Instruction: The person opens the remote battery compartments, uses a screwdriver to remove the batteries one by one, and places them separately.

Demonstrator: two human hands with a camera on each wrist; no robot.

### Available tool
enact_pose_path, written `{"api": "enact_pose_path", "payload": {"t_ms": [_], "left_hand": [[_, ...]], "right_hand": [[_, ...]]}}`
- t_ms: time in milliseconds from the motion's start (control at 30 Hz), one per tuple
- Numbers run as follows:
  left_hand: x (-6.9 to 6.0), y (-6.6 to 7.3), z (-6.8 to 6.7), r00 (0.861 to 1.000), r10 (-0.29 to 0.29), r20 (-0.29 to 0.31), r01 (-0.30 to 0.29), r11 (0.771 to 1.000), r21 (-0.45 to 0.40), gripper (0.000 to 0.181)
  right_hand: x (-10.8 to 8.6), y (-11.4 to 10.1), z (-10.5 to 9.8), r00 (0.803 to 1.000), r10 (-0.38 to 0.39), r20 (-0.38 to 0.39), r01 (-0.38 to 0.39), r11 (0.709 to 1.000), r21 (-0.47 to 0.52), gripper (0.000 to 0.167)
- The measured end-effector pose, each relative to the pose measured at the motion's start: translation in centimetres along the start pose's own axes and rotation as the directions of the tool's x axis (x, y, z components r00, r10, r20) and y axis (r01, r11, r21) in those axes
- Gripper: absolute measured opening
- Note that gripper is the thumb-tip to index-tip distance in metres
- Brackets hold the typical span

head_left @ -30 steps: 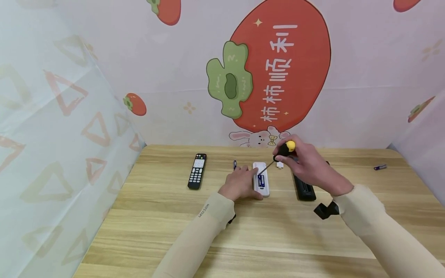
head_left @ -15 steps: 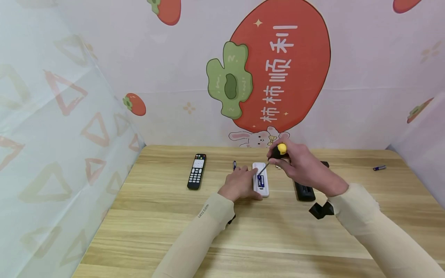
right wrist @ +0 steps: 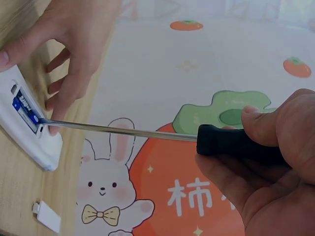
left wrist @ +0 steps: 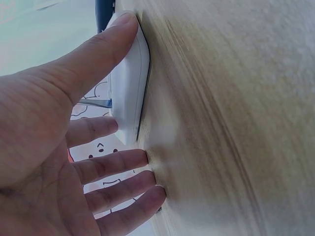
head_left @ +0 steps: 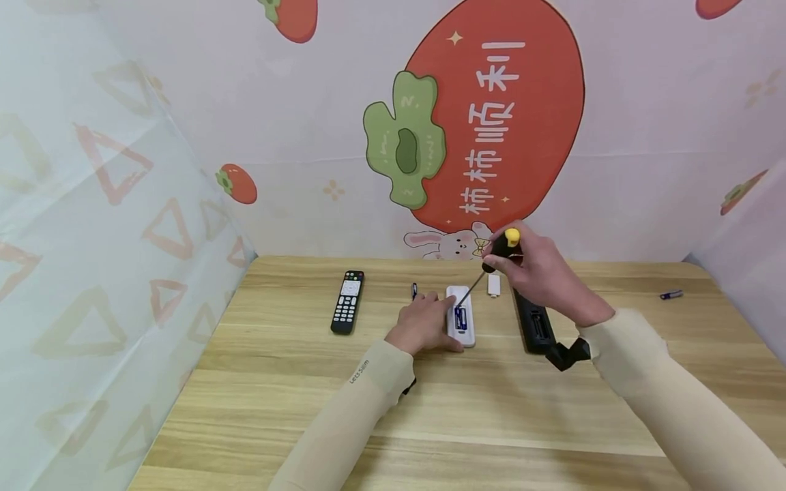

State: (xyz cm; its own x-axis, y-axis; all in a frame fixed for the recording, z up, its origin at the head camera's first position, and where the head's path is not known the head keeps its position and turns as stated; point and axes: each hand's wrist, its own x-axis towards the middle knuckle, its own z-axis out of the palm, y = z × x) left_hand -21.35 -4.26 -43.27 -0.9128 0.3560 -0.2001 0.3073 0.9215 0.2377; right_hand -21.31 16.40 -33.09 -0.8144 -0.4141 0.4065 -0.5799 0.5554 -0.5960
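Your left hand (head_left: 424, 322) is low on the counter (head_left: 393, 450), with its fingers spread apart. Your thumb rests on the near end of the white remote (left wrist: 129, 83). Your pointer finger touches it closer to the far end, so the remote lies between those two. The other three fingers are left of it, tips down by the wood. Two blue batteries (right wrist: 24, 109) sit side by side in the remote's slot. Your right hand (head_left: 540, 269) is up higher, its fingers wrapped around the handle of a screwdriver (right wrist: 162, 133). The tip slants down to the far end of the batteries. A black remote (head_left: 538, 329) lies partly under that hand. A loose battery (head_left: 671, 294) is well off right. A small white cover (head_left: 494, 287) lies just past the white remote's right side. Behind is a wall (head_left: 645, 211) with a big orange fruit.
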Motion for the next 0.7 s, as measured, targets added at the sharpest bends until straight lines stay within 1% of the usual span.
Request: {"api": "enact_pose_path", "payload": {"t_ms": [167,500,700], "left_hand": [[0.1,-0.1,0.2,1.000,0.001,0.000,-0.001,1.000,-0.001,0.096],[0.2,-0.1,0.2,1.000,0.001,-0.001,-0.001,1.000,-0.003,0.096],[0.1,-0.1,0.2,1.000,-0.003,-0.002,0.003,1.000,0.000,0.096]], "right_hand": [[0.9,0.4,-0.4,0.999,0.047,0.022,-0.047,0.998,0.029,0.028],[2.0,0.1,-0.7,0.995,0.072,0.063,-0.074,0.997,0.031,0.028],[2.7,0.4,-1.0,0.992,0.095,0.087,-0.097,0.995,0.030,0.027]]}}
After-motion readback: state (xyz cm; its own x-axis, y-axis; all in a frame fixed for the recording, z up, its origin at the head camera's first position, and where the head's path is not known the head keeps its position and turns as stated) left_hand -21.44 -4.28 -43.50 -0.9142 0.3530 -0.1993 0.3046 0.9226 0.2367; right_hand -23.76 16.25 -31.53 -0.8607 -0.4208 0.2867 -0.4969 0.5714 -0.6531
